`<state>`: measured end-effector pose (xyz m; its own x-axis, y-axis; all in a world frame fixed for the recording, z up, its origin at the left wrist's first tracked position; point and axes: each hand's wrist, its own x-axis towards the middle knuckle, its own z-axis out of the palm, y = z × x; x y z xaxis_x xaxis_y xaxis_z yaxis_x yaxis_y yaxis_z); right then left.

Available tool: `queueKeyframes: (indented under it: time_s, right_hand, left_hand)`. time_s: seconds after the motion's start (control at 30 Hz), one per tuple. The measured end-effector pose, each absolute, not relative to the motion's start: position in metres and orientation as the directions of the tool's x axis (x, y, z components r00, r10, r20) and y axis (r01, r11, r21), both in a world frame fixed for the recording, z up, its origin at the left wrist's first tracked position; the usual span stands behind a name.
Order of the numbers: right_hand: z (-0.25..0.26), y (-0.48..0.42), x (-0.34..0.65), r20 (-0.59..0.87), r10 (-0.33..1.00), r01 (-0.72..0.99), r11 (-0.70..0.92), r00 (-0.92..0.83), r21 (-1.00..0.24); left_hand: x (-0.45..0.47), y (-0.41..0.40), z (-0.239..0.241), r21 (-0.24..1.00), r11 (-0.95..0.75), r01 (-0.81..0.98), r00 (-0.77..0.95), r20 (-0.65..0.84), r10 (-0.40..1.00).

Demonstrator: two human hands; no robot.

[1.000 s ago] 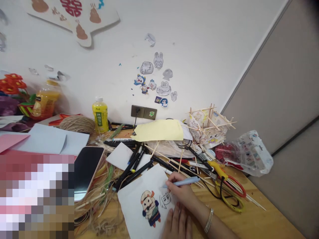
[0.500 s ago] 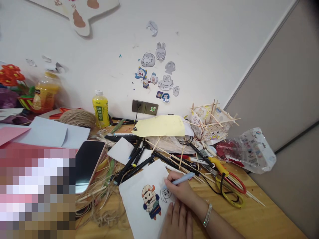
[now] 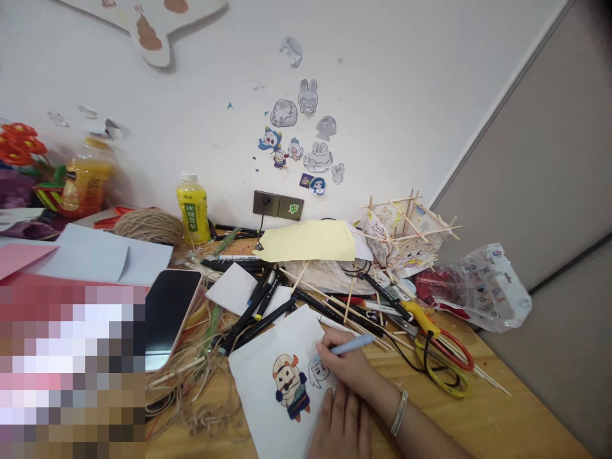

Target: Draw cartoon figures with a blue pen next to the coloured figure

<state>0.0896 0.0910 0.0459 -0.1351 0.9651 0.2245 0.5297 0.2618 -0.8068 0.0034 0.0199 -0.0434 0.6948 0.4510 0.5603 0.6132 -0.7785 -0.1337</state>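
Note:
A light blue pen [image 3: 352,345] is pinched in my right hand [image 3: 348,364], its tip at a small black line drawing of a face [image 3: 319,372]. That drawing is on a white sheet of paper [image 3: 253,376], beside a coloured cartoon figure [image 3: 290,389] with a dark blue lower body. My left hand [image 3: 340,424] lies flat on the lower right of the sheet, fingers stretched out, just below my right hand. A beaded bracelet [image 3: 400,413] circles my right wrist.
Black markers [image 3: 258,306] and thin wooden sticks [image 3: 335,303] crowd the sheet's far edge. Scissors with yellow and red handles [image 3: 444,350] lie to the right. On the left are a phone [image 3: 172,315], tangled twine [image 3: 210,408] and a yellow drink bottle [image 3: 193,209].
Both hands stay in nearly the same place, with the pen still at the face drawing. The view has shifted very slightly.

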Motion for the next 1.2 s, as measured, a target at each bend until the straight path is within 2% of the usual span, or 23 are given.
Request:
queueKeyframes:
  time_s: [0.4, 0.53, 0.67, 0.83, 0.9, 1.2]
  right_hand:
    - [0.045, 0.091, 0.089, 0.227, 0.965, 0.539, 0.261, -0.131, -0.801]
    - [0.046, 0.091, 0.090, 0.257, 0.963, 0.554, 0.255, -0.076, -0.792]
    - [0.046, 0.091, 0.090, 0.235, 0.966, 0.548, 0.254, -0.107, -0.797]
    - [0.046, 0.090, 0.090, 0.254, 0.966, 0.564, 0.234, -0.043, -0.792]
    - [0.046, 0.090, 0.089, 0.243, 0.967, 0.562, 0.245, -0.080, -0.790]
    - [0.048, 0.089, 0.090, 0.249, 0.968, 0.550, 0.225, -0.031, -0.804]
  left_hand:
    - [0.001, 0.020, -0.035, -0.135, -0.763, 0.633, 0.677, 0.574, 0.460]
    - [0.001, 0.020, -0.037, -0.137, -0.772, 0.621, 0.684, 0.576, 0.448]
    - [0.001, 0.019, -0.035, -0.131, -0.762, 0.634, 0.664, 0.598, 0.449]
    - [0.000, 0.019, -0.030, -0.126, -0.756, 0.642, 0.649, 0.613, 0.450]
    - [0.000, 0.019, -0.030, -0.120, -0.753, 0.647, 0.640, 0.623, 0.450]
    - [-0.003, 0.017, -0.023, -0.123, -0.763, 0.635, 0.668, 0.583, 0.462]
